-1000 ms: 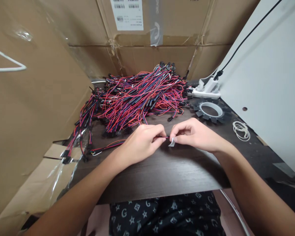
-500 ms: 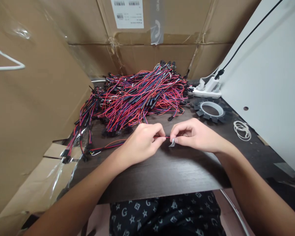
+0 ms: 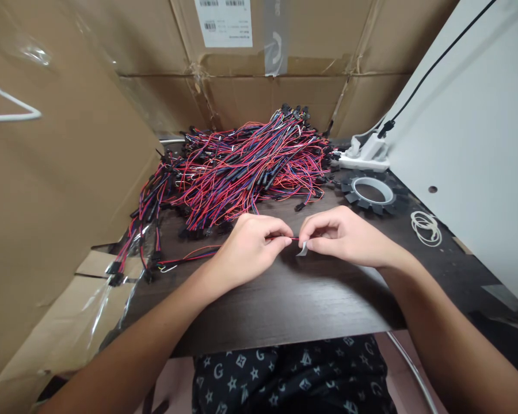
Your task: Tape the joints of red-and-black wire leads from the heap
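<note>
Over the dark tabletop, my left hand [image 3: 261, 244] pinches a thin wire harness [image 3: 202, 253] with red, blue and black strands. Its near stretch runs under my left palm, and a bit of red wire shows between my two hands. My right hand [image 3: 341, 236] is closed on the same wire, thumb against forefinger, with a small strip of grey tape [image 3: 303, 250] sticking out below the fingertips. How far the tape wraps round the wire is hidden by the fingers. Just behind both hands lies a large pile of wire harnesses [image 3: 242, 167] with black connectors.
Right of the pile lies a tape roll [image 3: 373, 192] with cut grey pieces around its rim. Behind it stands a white power strip [image 3: 362, 163] with plugs. A coiled white cord [image 3: 426, 228] lies far right. Cardboard walls [image 3: 276, 95] close off the back and left.
Hardly anything differs. My left fingers have shifted very slightly right along the wire, while my right hand and the tape strip stay nearly in place.
</note>
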Demonstrator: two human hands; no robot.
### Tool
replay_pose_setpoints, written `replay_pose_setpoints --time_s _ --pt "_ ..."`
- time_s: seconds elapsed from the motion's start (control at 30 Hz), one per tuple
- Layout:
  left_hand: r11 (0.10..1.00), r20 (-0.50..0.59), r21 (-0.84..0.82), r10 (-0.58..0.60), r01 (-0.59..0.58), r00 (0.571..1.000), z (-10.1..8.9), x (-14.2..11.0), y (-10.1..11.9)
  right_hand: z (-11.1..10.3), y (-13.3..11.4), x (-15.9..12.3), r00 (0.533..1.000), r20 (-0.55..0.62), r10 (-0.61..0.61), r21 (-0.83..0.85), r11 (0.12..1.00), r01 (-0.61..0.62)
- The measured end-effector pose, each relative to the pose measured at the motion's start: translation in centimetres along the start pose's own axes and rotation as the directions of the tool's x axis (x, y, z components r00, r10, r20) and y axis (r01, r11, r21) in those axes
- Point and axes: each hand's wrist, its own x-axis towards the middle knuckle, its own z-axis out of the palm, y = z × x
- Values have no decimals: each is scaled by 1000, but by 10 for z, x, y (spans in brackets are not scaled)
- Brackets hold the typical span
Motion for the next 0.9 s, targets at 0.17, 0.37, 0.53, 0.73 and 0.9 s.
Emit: replay_pose_setpoints --time_s 0.17,0.37,0.53,0.73,0.9 --pt "1000 -6 8 6 -6 1000 -1 1 -1 0 0 0 1000 -7 -16 -9 1000 16" --pt "1000 3 5 -29 29 1000 0 1 1 0 1 0 1000 1 -21 -33 999 21" --pt "1000 -2 24 -18 18 1000 1 0 1 1 2 0 999 29 -22 -44 999 24" --pt "999 -24 34 17 -16 1000 2 -2 1 3 3 1 999 39 -21 -34 999 23" --pt "998 -21 44 55 -54 998 2 -2 -1 3 4 1 999 49 -22 -52 998 24"
